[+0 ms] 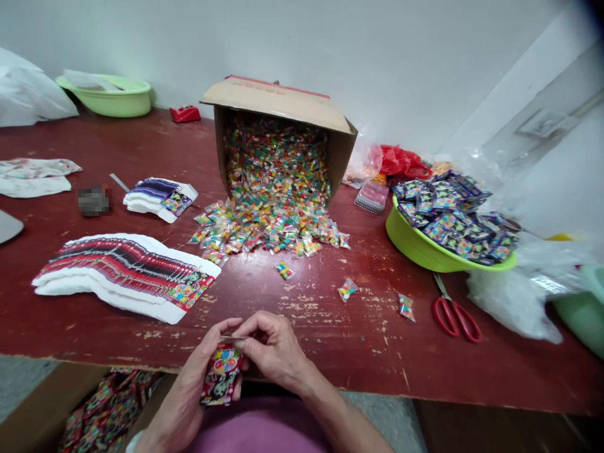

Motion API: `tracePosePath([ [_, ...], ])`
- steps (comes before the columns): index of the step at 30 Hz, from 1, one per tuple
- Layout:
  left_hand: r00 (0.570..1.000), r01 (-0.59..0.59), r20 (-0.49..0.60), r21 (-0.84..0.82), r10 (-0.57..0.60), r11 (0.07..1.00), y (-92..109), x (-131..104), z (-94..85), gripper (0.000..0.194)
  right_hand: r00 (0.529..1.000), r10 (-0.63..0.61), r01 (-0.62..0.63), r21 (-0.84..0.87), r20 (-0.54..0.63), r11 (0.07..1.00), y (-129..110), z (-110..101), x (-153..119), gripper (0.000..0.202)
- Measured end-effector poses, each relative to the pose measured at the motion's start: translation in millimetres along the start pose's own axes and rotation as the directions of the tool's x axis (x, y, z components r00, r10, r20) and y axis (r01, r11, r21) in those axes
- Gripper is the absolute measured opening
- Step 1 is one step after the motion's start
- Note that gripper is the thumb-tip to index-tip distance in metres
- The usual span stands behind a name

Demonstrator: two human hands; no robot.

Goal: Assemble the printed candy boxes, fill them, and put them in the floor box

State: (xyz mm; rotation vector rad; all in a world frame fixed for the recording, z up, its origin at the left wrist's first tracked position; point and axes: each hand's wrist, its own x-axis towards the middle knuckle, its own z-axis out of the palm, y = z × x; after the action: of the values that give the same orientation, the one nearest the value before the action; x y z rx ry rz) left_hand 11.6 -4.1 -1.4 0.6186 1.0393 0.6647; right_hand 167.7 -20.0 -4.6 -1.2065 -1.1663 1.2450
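By the table edge (372,389), 1 red packet (221,376) clasped in left hand (194,370), its top pinched by right hand (276,352)

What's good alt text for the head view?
A person's left hand holds a small red packet at a table's near edge while the right hand pinches its top. Beyond, an open cardboard box spills candy bags; a green bowl of dark packets and scissors are right.

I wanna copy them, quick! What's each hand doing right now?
Left hand: closed around a small red packet.
Right hand: closed, pinching the packet's top edge.
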Motion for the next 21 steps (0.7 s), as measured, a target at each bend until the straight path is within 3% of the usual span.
tracePosePath([
  [3, 1.000, 0.027, 0.016, -0.007, -0.027, 1.000, 1, 1, 0.8, 0.051, 0.972, -0.229, 0.234, -0.233, 0.048, 0.944, -7, -6, -2, 0.012],
  [5, 0.999, 0.029, 0.031, 0.006, -0.029, 1.000, 2, 1, 2.3, 0.049, 0.960, -0.257, 0.278, -0.312, 0.109, 0.908, -9, -8, -2, 0.011],
  [10, 1.000, 0.004, 0.007, 0.025, -0.004, 1.000, 0, 1, 1.1, 0.049, 0.991, -0.133, 0.137, -0.329, 0.033, 0.934, -6, -2, 0, 0.004],
  [16, 0.993, 0.118, 0.003, 0.004, -0.118, 0.993, -6, 0, -8.1, 0.052, 0.977, 0.172, -0.168, -0.044, 0.126, 0.985, -4, 4, 3, 0.015],
  [18, 0.991, 0.135, -0.013, -0.016, -0.135, 0.991, -6, 0, -8.2, 0.050, 0.988, 0.131, -0.123, -0.093, 0.086, 0.988, -5, 5, 2, 0.014],
  [21, 0.990, 0.135, -0.027, -0.096, -0.138, 0.986, -3, 0, -6.6, 0.050, 0.996, -0.078, 0.084, -0.203, 0.034, 0.976, -10, 6, -1, 0.009],
])
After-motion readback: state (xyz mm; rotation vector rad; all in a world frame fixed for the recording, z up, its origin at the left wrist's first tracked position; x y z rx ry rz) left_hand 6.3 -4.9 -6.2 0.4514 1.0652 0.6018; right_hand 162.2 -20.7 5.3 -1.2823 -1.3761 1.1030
